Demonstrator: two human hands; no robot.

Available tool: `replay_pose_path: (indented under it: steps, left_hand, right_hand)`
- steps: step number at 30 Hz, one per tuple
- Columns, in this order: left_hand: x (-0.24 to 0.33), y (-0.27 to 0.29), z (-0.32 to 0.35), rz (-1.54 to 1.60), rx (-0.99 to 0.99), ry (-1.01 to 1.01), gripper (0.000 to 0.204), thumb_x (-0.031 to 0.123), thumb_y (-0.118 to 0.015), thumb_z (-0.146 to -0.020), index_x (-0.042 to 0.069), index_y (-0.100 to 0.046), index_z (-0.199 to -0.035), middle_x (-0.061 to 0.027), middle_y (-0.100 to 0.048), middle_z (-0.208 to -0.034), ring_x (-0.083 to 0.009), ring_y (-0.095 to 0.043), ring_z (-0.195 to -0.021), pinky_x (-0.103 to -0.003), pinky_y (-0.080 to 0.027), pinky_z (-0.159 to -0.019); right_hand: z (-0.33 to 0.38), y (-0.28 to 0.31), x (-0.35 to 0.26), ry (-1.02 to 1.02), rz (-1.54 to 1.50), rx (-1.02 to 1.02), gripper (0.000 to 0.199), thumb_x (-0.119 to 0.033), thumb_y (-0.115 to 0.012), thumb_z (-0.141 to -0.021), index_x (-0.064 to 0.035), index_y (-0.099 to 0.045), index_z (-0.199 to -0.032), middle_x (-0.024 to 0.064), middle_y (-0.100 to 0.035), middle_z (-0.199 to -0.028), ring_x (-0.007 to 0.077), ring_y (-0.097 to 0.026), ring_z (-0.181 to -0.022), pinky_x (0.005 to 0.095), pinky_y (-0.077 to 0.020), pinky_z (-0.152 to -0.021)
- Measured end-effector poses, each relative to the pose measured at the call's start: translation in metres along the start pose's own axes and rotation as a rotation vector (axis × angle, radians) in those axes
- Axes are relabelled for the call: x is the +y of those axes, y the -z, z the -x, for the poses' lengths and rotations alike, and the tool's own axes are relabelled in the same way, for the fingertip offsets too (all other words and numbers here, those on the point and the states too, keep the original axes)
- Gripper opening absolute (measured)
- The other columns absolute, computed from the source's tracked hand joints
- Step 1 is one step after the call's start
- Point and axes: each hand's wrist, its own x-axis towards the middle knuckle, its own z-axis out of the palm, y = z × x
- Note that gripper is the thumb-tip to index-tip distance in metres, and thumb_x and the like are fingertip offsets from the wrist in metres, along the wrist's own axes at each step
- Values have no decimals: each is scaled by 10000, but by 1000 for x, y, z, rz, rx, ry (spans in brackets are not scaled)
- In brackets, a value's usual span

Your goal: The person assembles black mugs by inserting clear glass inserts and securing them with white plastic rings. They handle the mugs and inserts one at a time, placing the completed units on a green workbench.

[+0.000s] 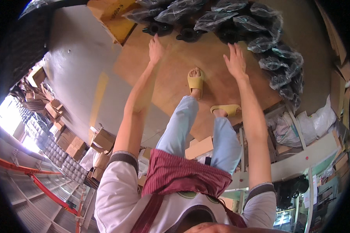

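Note:
My left hand [156, 50] reaches forward with its fingers stretched out, holding nothing. Its fingertips come up to the near edge of a black, rounded part [158, 28] with a hollow middle; whether they touch it I cannot tell. My right hand [235, 61] is also empty, thumb and fingers spread. It is nearest to another dark part [226, 35], partly hidden under clear plastic. Between the two stands a third, unwrapped black part [189, 35]. Behind and to the right runs a row of several similar dark items in clear plastic bags [262, 42].
The parts stand on a brown board [175, 81] on the grey floor [81, 77]. A yellow metal object [114, 17] stands at the far left. My feet in yellow slides [195, 80] are on the board. White sacks [315, 122] and a metal frame lie right; cardboard boxes [72, 145] left.

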Motion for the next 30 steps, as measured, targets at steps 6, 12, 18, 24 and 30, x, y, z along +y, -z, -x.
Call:
replay_pose_path:
  steps: [6,12,18,24,30]
  left_hand:
    - [16,-82,-73,-151,143,67,1343,607,-826,-663,-64,-64,-1542,-418,-248,-1496,-534,-264,-1401,-563,-281,-1136]
    - [35,-91,-71,-232,8,235,1392,452,-866,-647,-20,78,-1554,-352,-432,-1407,-494,-435,-1270,-517,-379,-1063]
    - [-20,-70,24,-156,-149,186,1302,272,-844,-677,-36,78,-1544,-244,-684,-1099,-427,-611,-1067,-472,-488,-927]
    - [-14,-10,142,-112,-249,181,1249,252,-833,-679,-23,17,-1551,-240,-674,-1135,-402,-649,-1047,-487,-480,-904]
    - [52,83,213,-53,-226,4,1234,224,-808,-676,6,15,-1568,-245,-654,-1163,-389,-634,-1098,-514,-458,-931]
  right_hand:
    - [-80,-40,9,33,303,-55,599,-207,-719,-885,-214,-444,-1418,268,-280,-1542,428,-226,-1462,584,-211,-1188]
    - [-65,-60,28,-36,468,3,648,-158,-754,-863,-244,-421,-1412,281,-327,-1466,462,-324,-1355,631,-296,-1096]
    - [7,-34,21,-232,251,-139,676,-191,-822,-798,-265,-454,-1360,248,-382,-1321,472,-400,-1242,579,-464,-943]
    - [182,18,-12,-530,-98,-70,715,-286,-869,-718,-248,-506,-1332,247,-411,-1273,476,-433,-1180,551,-468,-935]
    - [352,126,-89,-839,-234,175,755,-419,-862,-719,-160,-517,-1338,228,-528,-1136,433,-486,-1120,507,-414,-975]
